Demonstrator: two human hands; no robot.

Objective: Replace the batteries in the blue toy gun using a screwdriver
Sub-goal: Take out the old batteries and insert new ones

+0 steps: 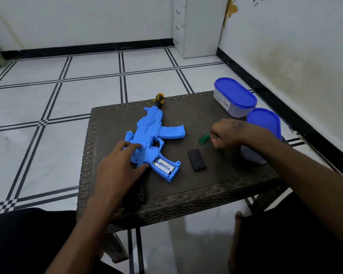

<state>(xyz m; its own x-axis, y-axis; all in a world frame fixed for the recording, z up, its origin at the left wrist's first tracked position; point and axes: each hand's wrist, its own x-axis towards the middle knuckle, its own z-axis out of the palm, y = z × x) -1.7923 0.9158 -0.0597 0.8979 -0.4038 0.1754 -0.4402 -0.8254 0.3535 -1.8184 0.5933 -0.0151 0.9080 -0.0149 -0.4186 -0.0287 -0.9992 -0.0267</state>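
Toy gun (147, 139) on table (226, 182), cover (196, 159) right of it.

The toy gun (147, 135) is smooth blue plastic with a dull sheen, ribbed along its body. The two batteries (163, 165) in its handle have glossy white printed wrappers. The loose cover (196, 160) is matt black plastic. The small screwdriver (204, 138) has a clear green plastic handle. The bench (216, 180) is dark brown with a woven-pattern, rough-looking edge. The containers (235, 100) are cloudy translucent plastic with smooth blue lids. The floor (57, 103) is glossy white tile.
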